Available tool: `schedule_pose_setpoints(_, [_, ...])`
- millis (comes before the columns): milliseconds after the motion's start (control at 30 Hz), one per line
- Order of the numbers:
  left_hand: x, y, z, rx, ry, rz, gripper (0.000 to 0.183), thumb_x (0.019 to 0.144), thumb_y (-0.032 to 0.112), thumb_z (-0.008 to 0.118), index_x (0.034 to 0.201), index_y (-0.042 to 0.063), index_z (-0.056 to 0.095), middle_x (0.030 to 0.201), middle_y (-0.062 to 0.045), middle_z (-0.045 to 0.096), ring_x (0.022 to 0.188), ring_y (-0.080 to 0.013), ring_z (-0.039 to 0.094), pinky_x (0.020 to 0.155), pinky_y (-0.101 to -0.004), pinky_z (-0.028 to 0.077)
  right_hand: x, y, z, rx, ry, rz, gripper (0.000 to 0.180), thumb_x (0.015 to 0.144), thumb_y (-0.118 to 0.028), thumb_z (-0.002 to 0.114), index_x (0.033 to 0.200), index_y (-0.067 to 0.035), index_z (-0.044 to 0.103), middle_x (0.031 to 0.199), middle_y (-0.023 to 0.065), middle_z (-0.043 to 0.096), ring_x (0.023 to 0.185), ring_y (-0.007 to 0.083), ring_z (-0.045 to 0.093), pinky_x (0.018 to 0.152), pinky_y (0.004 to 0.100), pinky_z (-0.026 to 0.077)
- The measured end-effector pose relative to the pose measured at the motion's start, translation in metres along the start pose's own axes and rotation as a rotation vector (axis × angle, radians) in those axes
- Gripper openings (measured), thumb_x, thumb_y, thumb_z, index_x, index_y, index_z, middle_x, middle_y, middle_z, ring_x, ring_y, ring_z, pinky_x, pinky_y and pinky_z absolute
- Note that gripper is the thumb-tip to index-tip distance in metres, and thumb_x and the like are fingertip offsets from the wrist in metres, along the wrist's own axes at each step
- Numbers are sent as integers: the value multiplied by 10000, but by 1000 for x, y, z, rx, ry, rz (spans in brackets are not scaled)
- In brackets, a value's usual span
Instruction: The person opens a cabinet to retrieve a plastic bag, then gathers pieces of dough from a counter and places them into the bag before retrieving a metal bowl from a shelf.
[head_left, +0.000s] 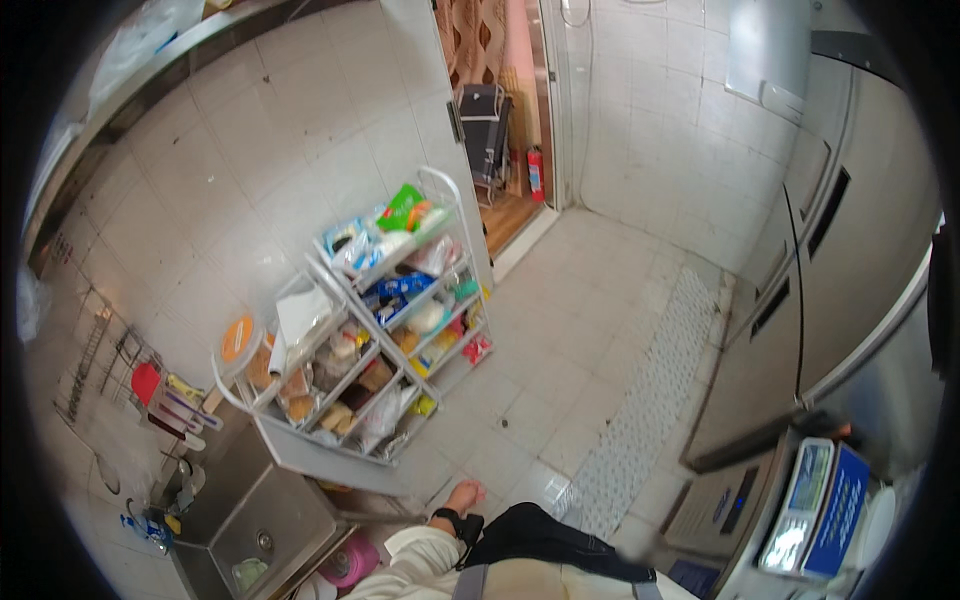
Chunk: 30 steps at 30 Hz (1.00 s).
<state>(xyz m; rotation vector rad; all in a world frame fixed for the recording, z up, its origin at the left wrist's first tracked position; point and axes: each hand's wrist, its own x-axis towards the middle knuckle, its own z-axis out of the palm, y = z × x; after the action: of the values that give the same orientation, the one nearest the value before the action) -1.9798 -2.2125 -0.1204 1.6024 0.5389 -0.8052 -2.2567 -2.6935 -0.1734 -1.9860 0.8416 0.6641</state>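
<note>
My left hand (468, 493) hangs low in front of me, above the tiled floor, with a black strap (466, 526) around its wrist and a pale sleeve behind it. It is small and blurred, so how its fingers lie is hard to make out; nothing shows in it. Out of view is my right hand. Nearest to the left hand, on its left side, are the stainless steel sink (292, 499) and a white tiered shelf rack (352, 450) loaded with bagged and packaged goods. A light green item (250, 574) lies in the sink basin near the drain.
Steel refrigerator doors (765, 352) line the right side. A digital scale (799, 510) stands at the lower right. A patterned mat strip (637, 420) runs along the floor. Beyond the doorway are a fire extinguisher (535, 174) and a folded cot (481, 139). A pink tub (352, 561) sits beside the sink.
</note>
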Motion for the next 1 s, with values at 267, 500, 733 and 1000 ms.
schedule_pose_setpoints(267, [132,100,50,-441,118,-188,258,916,282,458,1043,83,564,924,-121,651,759,-226,632,681,-368,513,293,-118,-194,704,230,-204,146,867,-41,487,988,19,541,845,118,614,711,225,610,618,324,508])
schedule_pose_setpoints(500, [280,188,54,1276,-328,176,282,902,222,433,914,-11,593,843,-156,648,747,-288,631,662,-401,499,353,-249,-239,332,-44,-336,100,813,-141,579,748,-65,574,692,83,557,662,224,533,630,373,438])
schedule_pose_setpoints(733, [441,422,120,439,-56,390,333,790,254,576,1041,43,632,771,-111,667,742,-277,649,739,-373,487,439,-366,-284,110,-62,23,131,789,-168,559,742,-53,599,727,115,583,706,266,558,649,404,453])
schedule_pose_setpoints(1000, [566,600,137,856,34,576,346,765,160,641,1099,75,604,969,-120,636,836,-258,631,788,-343,481,663,-520,-383,-115,-155,47,186,761,-199,537,734,-39,628,766,152,612,756,314,587,670,439,470])
